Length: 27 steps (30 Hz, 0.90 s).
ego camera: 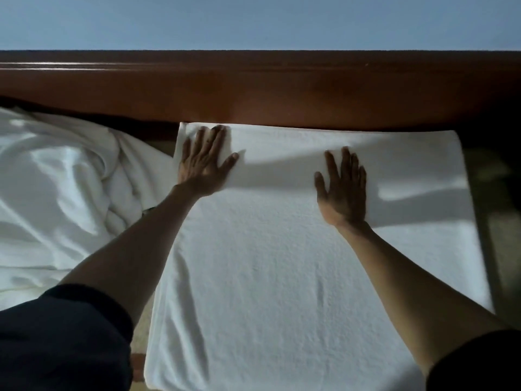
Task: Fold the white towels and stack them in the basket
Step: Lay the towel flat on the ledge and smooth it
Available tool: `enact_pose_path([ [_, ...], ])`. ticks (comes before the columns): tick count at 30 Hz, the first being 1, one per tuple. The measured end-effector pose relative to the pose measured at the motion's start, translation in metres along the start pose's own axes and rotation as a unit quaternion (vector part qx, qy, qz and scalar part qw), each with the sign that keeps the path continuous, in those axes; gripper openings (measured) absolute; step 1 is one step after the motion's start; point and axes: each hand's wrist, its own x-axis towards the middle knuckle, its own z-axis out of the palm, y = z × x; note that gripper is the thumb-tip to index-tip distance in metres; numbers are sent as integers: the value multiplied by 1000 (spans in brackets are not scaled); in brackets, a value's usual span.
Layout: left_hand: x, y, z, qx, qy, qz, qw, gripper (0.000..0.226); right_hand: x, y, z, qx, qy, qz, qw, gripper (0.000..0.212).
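A white towel (267, 277) lies spread flat in front of me, its far edge against a wooden board. My left hand (204, 162) presses flat on the towel's far left corner, fingers straight. Further right, my right hand (342, 190) lies flat on the towel with fingers spread. Neither hand grips the cloth. No basket is in view.
A heap of crumpled white towels (56, 193) lies to the left of the flat one. The brown wooden board (282, 91) runs across the far side, with a blue wall (253, 21) behind it. A strip of patterned surface (490, 221) shows at the right.
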Motion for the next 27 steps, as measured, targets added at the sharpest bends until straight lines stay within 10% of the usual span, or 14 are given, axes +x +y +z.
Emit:
enact_pose_path([
  [11,-82,36,28,-28,-20,85,996,69,-4,1,4,-20,78,-31,996,54],
  [21,-18,-26,-17,16,-30,-56,998,78,-1,-5,0,-12,-31,10,999,62],
  [27,-152,35,9,-116,6,-18,993,65,-59,-62,-1,56,68,-70,994,54],
])
